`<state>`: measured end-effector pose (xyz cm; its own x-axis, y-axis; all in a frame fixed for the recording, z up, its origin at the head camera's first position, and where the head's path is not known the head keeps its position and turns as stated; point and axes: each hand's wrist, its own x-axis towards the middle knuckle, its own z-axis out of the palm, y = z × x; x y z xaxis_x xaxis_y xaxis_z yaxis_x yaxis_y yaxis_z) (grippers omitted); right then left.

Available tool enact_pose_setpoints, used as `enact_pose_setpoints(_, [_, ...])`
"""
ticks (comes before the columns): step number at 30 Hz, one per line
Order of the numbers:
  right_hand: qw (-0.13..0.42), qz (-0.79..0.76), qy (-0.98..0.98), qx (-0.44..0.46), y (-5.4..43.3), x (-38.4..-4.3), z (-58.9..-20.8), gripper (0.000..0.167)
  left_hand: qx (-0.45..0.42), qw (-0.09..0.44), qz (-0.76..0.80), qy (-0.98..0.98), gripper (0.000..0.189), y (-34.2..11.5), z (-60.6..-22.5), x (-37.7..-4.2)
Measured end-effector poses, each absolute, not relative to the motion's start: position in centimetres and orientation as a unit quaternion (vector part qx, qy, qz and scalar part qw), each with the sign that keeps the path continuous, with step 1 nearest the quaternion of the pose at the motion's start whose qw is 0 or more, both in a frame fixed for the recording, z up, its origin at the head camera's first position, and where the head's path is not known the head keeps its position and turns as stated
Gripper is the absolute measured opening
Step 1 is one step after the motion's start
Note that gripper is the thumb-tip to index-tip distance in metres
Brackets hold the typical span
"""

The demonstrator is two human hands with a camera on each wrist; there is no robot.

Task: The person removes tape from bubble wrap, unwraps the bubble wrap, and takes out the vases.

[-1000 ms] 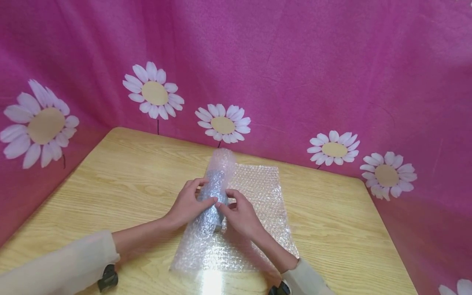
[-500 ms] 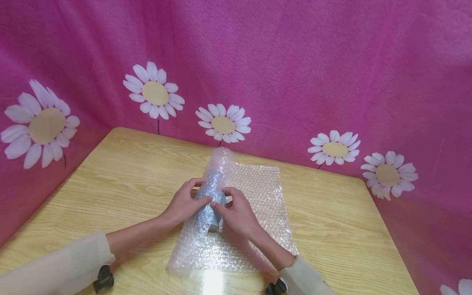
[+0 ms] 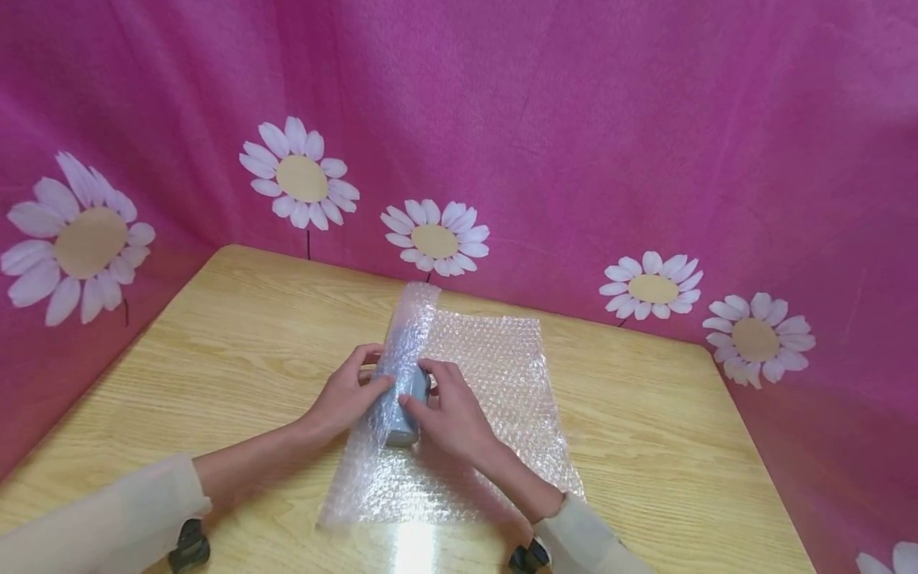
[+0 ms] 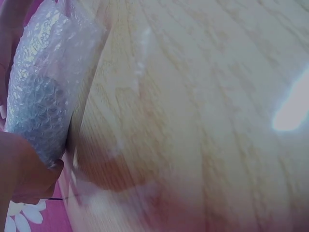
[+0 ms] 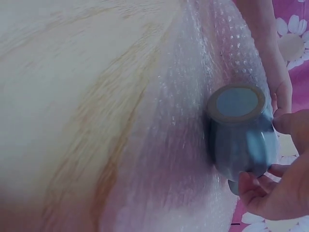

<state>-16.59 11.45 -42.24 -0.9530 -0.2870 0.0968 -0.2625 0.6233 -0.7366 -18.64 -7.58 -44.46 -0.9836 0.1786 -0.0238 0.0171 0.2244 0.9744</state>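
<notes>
Apparent wrapping step: left hand (image 3: 343, 402) grips bubble wrap (image 3: 495, 375), right hand (image 3: 457, 418) grips mug (image 5: 237, 150); next likely calls for snug rolling.

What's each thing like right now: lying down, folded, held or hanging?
Mug: on its side, held, partly covered.
Bubble wrap: partly folded over the mug, rest spread on the table.
Left hand: gripping the bubble wrap.
Right hand: holding the mug.
Pink cloth: hanging, slightly creased.

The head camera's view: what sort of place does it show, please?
Probably an indoor work booth: a magenta flowered cloth hangs behind and along both sides of a wood-grain table, and bubble wrap lies partly spread on it.
</notes>
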Motion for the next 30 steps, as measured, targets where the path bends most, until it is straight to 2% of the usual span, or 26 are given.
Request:
enact_pose_setpoints(14, [0.031,-0.417,0.892,-0.169,13.5,-15.8,-42.8,0.06,0.075,0.038,0.576,0.813,0.067,-6.8,-43.7,-18.6])
enact_pose_setpoints(21, [0.018,-0.356,0.917,-0.182,15.3,-15.7,-43.3,0.058,0.097,0.018,0.539,0.836,0.065,-6.5,-43.9,-18.8])
enact_pose_setpoints(30, [-0.018,-0.222,0.944,-0.242,18.0,-15.7,-44.7,0.053,0.107,0.01,0.53,0.841,0.062,-6.4,-43.8,-18.9])
